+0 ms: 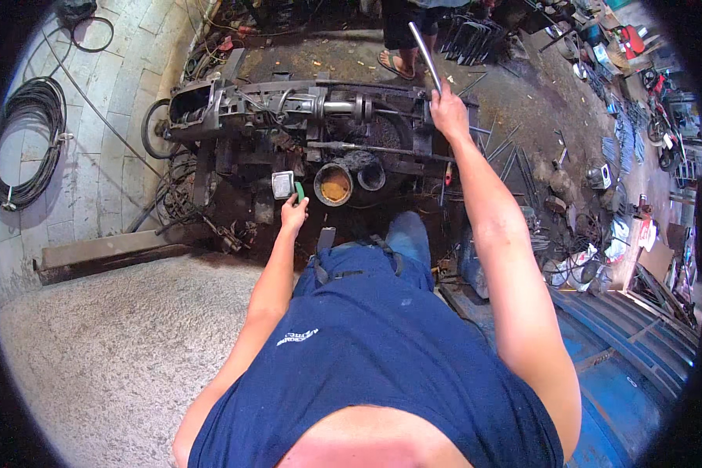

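My right hand (450,113) is closed around the lower end of a shiny metal rod (423,51), which points up and away to the left over the right end of a machine. My left hand (292,210) pinches a small green piece (300,191) whose kind I cannot make out. Just beside it is a small, pale square container (282,186), at the machine's near side. The dark, greasy machine (288,117) looks like a lathe and carries a bright cylindrical shaft (339,108) across its middle.
A round tin (334,185) with orange-brown contents and a dark cup (371,176) stand at the machine's near side. Beyond it is another person's sandalled foot (398,64). Black cable coils (31,140) hang on the left wall. Metal rods (515,156) lie on the right floor.
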Demonstrator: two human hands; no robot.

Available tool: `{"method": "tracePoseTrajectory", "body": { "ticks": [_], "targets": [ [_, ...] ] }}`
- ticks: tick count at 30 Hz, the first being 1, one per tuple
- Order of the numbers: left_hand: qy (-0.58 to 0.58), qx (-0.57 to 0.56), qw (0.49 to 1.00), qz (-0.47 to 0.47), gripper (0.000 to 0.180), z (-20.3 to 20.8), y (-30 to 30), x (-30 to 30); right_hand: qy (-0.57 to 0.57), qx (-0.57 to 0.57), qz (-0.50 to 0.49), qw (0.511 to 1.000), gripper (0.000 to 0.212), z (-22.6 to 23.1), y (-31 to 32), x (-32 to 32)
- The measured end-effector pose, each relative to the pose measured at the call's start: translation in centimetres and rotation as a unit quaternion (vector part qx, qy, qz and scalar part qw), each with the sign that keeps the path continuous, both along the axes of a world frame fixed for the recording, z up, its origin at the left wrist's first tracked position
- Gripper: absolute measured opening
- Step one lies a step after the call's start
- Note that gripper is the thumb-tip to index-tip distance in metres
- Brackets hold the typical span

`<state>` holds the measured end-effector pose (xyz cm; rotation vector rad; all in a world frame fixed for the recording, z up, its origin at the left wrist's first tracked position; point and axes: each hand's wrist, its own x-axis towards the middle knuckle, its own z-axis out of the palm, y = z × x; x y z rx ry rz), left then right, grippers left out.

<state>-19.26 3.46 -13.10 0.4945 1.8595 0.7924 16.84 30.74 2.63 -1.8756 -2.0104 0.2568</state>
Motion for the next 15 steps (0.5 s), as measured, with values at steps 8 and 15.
{"method": "tracePoseTrajectory", "body": {
  "ticks": [8,15],
  "targets": [
    [-0.005,-0.003,1.000,0.022,0.055,0.12,0.01,0.58,0.018,0.005,-0.006,1.000,0.047,-0.52,-0.16,0.15],
    [-0.001,-0.017,1.000,0.008,0.053,0.34,0.43,0.70,0.031,0.011,-0.014,0.999,0.048,-0.51,0.05,0.27]
  ]
}}
